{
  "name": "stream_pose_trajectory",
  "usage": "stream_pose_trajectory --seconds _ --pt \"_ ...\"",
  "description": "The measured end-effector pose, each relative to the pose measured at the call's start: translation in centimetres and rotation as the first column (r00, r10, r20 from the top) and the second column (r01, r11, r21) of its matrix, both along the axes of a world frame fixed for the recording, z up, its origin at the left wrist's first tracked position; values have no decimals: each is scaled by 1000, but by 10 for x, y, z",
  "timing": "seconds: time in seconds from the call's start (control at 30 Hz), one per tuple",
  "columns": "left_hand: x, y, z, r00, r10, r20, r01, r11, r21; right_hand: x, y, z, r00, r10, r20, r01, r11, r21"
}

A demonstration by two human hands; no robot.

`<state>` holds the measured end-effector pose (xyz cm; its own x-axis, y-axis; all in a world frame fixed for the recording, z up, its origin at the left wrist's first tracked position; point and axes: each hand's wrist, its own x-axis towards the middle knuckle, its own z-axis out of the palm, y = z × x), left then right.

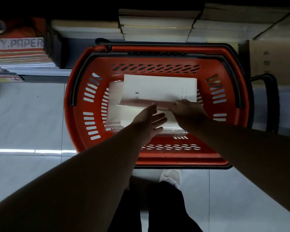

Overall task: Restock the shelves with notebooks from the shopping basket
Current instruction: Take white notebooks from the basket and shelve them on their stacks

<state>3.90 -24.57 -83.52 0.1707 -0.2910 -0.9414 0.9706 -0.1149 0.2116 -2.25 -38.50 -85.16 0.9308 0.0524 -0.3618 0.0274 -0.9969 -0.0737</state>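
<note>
notebooks (159, 88) tilted, long axis left-right

Both bare forearms reach toward 12 o'clock, the left from 7, the right from 4. The left hand (149, 122) lies flat, fingers straight, pointing to 2 o'clock. Just beside it, at its 3 o'clock, the right hand (188, 113) curls knuckles-up, gripping the notebooks (157, 88).
</note>
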Motion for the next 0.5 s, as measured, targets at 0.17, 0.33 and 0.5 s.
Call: stream_pose_trajectory --seconds 0.17,0.33,0.5 --pt "-4 -6 3 997 56 55 -64 984 169 -26 14 18 997 50 56 -63 967 248" --pt "-12 1 17 987 55 148 -99 946 309 -33 14 32 979 -163 121 98 901 423" --pt "-12 8 41 961 -46 274 -53 937 345 -22 -9 44 744 -628 -227 654 617 437"
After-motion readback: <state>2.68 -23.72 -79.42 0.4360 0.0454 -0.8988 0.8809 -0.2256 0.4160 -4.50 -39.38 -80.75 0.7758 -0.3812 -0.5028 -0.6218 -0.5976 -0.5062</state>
